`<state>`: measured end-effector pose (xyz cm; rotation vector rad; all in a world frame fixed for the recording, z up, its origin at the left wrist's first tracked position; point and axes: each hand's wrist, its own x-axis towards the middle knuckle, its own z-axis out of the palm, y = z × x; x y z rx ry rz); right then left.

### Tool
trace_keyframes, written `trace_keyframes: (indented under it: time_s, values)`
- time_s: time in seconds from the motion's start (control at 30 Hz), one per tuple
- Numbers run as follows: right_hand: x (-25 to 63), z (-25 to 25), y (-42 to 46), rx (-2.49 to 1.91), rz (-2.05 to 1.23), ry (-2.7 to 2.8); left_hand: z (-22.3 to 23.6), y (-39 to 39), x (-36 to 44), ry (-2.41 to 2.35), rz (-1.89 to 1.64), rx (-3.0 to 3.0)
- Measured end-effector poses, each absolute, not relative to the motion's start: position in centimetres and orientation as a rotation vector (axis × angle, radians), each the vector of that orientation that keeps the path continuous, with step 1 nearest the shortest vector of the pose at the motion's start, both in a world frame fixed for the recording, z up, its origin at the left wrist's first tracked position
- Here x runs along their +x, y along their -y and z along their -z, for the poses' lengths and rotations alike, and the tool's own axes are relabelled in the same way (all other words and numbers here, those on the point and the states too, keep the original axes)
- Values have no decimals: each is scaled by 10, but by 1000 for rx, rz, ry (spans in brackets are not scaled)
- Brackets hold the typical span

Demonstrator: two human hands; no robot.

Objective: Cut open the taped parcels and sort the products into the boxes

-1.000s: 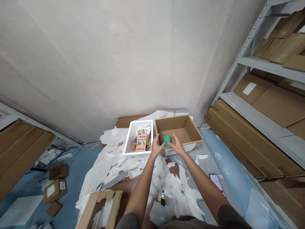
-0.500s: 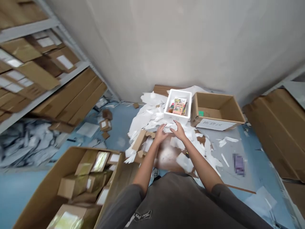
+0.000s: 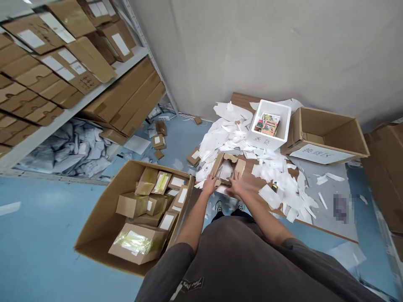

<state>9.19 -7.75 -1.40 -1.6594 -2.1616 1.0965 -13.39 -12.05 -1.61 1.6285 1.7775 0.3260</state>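
A small open cardboard box (image 3: pixel 239 166) with raised flaps sits at the near left part of the table, with whitish material visible inside. My left hand (image 3: pixel 210 183) has its fingers on the box's near left corner. At its near right side, my right hand (image 3: pixel 234 183) holds the box's edge, its fingertips partly over the wall. Torn white paper scraps (image 3: pixel 214 140) lie around the box on the brown tabletop (image 3: pixel 248 178).
A white foam box (image 3: pixel 267 141) holding colourful packets stands at the back, beside a large cardboard box (image 3: pixel 327 153) with a handwritten label. At left is a big carton (image 3: pixel 91 239) of taped parcels. Shelves (image 3: pixel 132 56) of boxes line the left wall.
My hands were apart above the tabletop with nothing between them. Now they are on the small cardboard box, which was left of them before. My view has swung left.
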Motion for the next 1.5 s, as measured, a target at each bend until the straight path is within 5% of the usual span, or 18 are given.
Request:
trace_keyframes:
  time_s: [0.27,0.53,0.83,1.17,1.5]
  values:
    - [104,4,107,-1659,-895,2161,19,141,-90,-1963,-654,1551]
    - [190,-51,123,-1565,-635,1948,-28,138,-16,-1847,-810,1699]
    - [451,-85,216,-1906,-285,1505,-73,130,261,-1332,-673,2089]
    - [704,-66,471,-2306,-67,843,-63,280,598,-514,-380,2381]
    - [743,-52,627,-2542,-23,269,-42,390,701,3,73,2422]
